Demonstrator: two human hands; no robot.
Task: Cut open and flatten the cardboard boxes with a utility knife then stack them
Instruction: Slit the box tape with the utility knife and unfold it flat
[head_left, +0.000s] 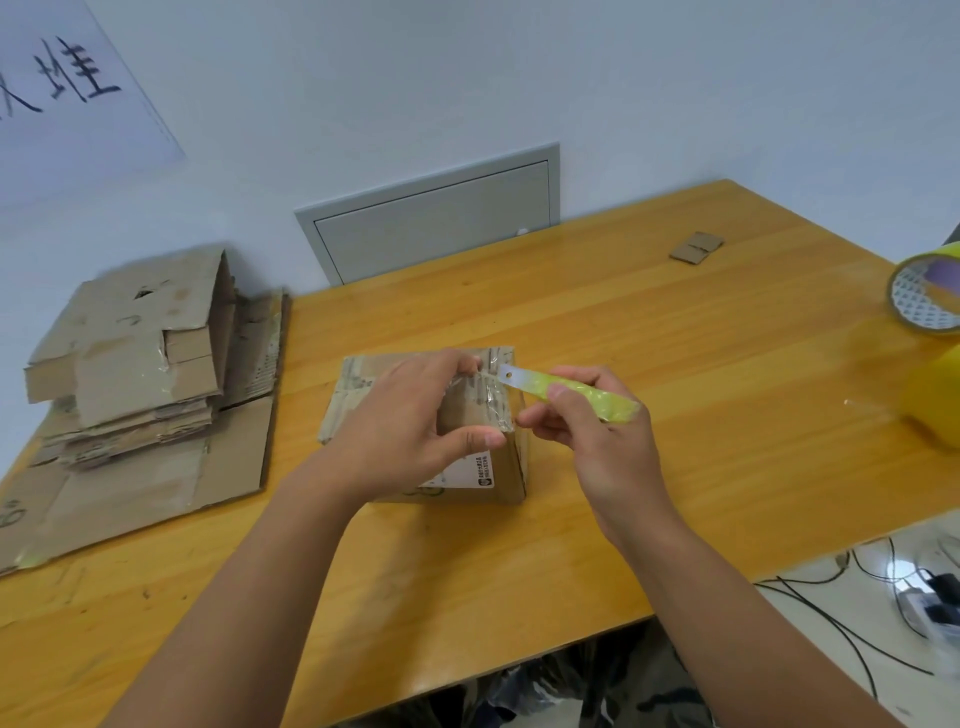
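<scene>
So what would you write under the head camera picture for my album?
Left hand steadies a taped box while right hand brings a yellow knife to it.

Left hand (410, 421) covers most of the cardboard box (511, 462) top. Tape roll (930, 296) cut by right edge. Box label (480, 473) print illegible. Wall sign (67, 78) cropped.

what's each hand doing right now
Left hand: grips the top of the taped cardboard box.
Right hand: holds the yellow-green utility knife, blade at the tape.
</scene>
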